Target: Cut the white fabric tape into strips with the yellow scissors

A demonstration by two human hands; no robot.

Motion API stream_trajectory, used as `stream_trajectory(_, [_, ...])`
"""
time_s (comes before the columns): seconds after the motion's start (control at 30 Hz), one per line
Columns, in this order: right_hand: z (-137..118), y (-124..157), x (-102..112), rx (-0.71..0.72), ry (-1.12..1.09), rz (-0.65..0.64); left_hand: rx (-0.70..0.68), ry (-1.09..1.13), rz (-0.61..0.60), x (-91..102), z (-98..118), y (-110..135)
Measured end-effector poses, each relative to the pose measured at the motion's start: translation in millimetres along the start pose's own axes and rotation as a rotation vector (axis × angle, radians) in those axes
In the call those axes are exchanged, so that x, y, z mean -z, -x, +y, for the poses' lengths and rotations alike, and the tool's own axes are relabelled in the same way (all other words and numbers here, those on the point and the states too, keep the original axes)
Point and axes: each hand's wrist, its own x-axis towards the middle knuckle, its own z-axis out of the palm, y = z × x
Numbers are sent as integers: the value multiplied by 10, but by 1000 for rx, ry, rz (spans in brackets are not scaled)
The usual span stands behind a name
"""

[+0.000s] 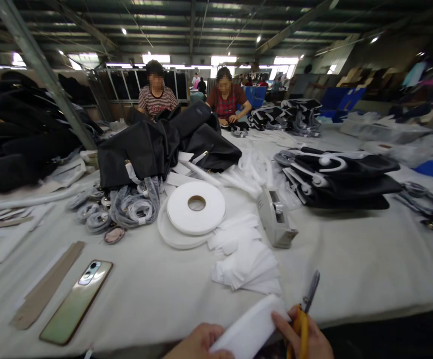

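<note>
At the table's near edge my left hand (203, 342) grips the lower end of a white foam strip (252, 326), thumb and fingers closed on it. My right hand (308, 336) has yellow-handled scissors (303, 324) in it, the blades pointing up and away. Its fingertips also touch the right edge of the strip. Just beyond lies a fanned pile of cut white strips (246, 264). Behind that pile are two stacked white rolls (196, 214) and a grey tape dispenser (278, 219).
A phone (77, 301) and a brown strip (48, 284) lie at left. Black bags (137, 149) and coiled plastic-wrapped straps (134, 207) stand further back, with stacked black bags (343, 179) at right. Two people (227, 99) are across the table.
</note>
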Motion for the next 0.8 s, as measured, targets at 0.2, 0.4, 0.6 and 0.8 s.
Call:
stream_trajectory(0.2, [-48, -73, -88, -65, -90, -21, 134, 276, -185, 204, -75, -177])
stream_trajectory(0.4, [-111, -98, -158, -38, -64, -1, 174, 291, -248, 343, 8, -212])
stream_trajectory(0.6, [-38, -163, -150, -60, -74, 45, 218, 293, -233, 331, 54, -265])
stream_trajectory(0.8, [-140, -141, -203, -155, -153, 45, 307, 346, -310, 405, -59, -399])
